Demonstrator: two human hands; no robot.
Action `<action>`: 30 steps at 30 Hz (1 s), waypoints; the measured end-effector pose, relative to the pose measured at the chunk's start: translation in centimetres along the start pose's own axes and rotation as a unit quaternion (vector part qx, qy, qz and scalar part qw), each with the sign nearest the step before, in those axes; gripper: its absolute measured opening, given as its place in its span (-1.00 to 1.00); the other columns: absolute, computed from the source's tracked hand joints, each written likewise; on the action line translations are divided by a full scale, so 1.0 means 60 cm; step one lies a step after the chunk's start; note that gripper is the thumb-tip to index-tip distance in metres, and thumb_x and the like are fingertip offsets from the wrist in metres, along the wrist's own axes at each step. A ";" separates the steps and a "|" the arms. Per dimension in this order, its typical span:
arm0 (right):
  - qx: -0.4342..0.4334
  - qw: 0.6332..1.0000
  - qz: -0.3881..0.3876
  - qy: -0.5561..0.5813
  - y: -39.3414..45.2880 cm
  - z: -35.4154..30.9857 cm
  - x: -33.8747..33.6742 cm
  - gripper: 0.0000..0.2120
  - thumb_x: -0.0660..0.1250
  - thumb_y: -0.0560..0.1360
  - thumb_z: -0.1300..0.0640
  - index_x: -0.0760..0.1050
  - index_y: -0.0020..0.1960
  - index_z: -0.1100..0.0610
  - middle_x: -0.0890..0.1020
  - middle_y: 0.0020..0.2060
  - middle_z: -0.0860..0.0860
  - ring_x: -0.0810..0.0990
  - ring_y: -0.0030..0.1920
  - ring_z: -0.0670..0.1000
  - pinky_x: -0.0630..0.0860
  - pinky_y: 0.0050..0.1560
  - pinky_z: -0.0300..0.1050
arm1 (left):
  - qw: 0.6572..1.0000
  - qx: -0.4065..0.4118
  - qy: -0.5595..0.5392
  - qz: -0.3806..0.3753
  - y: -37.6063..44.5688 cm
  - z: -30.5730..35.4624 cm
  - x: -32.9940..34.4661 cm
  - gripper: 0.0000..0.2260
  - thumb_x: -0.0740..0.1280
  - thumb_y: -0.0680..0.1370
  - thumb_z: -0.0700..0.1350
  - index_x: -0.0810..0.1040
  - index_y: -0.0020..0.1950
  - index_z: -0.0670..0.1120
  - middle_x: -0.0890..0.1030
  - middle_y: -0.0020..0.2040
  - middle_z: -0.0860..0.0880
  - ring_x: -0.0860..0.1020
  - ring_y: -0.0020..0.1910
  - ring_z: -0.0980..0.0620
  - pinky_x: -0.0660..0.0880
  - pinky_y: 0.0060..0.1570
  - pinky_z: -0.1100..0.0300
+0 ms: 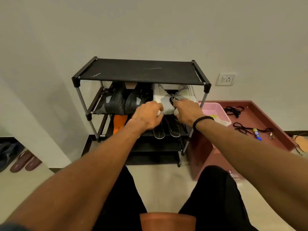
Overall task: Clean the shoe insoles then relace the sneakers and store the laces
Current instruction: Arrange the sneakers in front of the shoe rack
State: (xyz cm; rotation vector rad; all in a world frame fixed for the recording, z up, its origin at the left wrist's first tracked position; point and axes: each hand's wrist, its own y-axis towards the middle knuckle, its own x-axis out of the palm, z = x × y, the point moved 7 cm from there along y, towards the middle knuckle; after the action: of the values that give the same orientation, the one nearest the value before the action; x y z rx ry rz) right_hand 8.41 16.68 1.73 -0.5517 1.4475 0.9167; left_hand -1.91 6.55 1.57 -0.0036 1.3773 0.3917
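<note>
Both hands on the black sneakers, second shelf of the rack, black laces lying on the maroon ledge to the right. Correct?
Not quite: the head view shows both hands, left hand and right hand, on the white sneakers. Second shelf of the rack and laces on the maroon ledge are correct.

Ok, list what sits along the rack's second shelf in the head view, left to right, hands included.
Black sneakers → left hand → white sneakers → right hand, and just past the rack's right post, the pink basket.
</note>
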 end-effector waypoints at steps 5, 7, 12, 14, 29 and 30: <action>-0.026 0.991 -0.087 -0.099 0.034 0.013 0.041 -0.60 0.37 0.55 0.12 0.40 0.36 0.08 0.58 0.08 0.12 0.63 0.03 0.16 0.45 -0.17 -0.01 | 0.996 0.049 0.040 -0.056 0.055 0.032 0.075 -0.52 0.38 0.62 0.05 0.38 0.50 -0.03 0.50 0.35 -0.04 0.57 0.24 -0.10 0.57 0.17 -0.07; -0.031 0.988 -0.097 -0.119 0.046 0.021 0.050 -0.63 0.33 0.58 0.09 0.39 0.37 0.07 0.59 0.07 0.10 0.63 0.03 0.14 0.43 -0.16 -0.01 | 0.996 0.053 0.052 -0.049 0.082 0.030 0.095 -0.53 0.41 0.61 0.04 0.38 0.46 -0.05 0.46 0.32 -0.04 0.56 0.20 -0.08 0.56 0.12 -0.03; -0.056 0.976 -0.089 -0.192 0.062 0.031 0.066 -0.72 0.29 0.61 0.05 0.44 0.29 0.05 0.63 -0.02 0.02 0.63 -0.02 0.08 0.37 -0.16 -0.05 | 0.990 0.031 0.129 -0.040 0.126 0.025 0.122 -0.45 0.48 0.56 0.05 0.32 0.46 0.00 0.45 0.31 -0.10 0.57 0.19 -0.14 0.59 0.05 -0.06; -0.059 0.971 -0.085 -0.217 0.071 0.037 0.064 -0.80 0.29 0.62 0.05 0.49 0.22 0.03 0.62 -0.10 -0.02 0.63 -0.04 0.06 0.38 -0.16 -0.07 | 0.983 0.035 0.175 -0.050 0.144 0.025 0.125 -0.42 0.49 0.55 0.05 0.29 0.46 0.02 0.48 0.30 -0.12 0.61 0.15 -0.16 0.57 -0.01 -0.05; 0.031 0.999 0.042 0.007 0.005 0.106 -0.018 -0.65 0.30 0.58 -0.18 0.36 0.14 0.07 0.62 -0.11 0.10 0.61 -0.10 0.21 0.37 -0.26 -0.03 | 0.986 0.032 0.157 -0.051 0.183 0.024 0.005 -0.75 0.40 0.58 0.04 0.52 0.20 -0.03 0.62 0.10 -0.13 0.61 0.09 -0.20 0.45 -0.11 0.00; 0.032 0.997 0.052 0.037 -0.009 0.110 -0.028 -0.64 0.31 0.57 -0.20 0.35 0.10 0.07 0.62 -0.14 0.09 0.60 -0.12 0.20 0.41 -0.26 -0.02 | 0.991 0.036 0.118 -0.046 0.168 0.020 -0.005 -0.77 0.39 0.59 0.07 0.51 0.15 -0.02 0.60 0.06 -0.11 0.60 0.07 -0.20 0.45 -0.09 -0.01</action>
State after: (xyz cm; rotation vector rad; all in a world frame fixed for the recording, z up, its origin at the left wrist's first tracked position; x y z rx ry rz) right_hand 12.91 21.33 3.88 -0.4700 1.5782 0.9376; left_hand -3.54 16.17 4.38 -0.0552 1.6189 0.2706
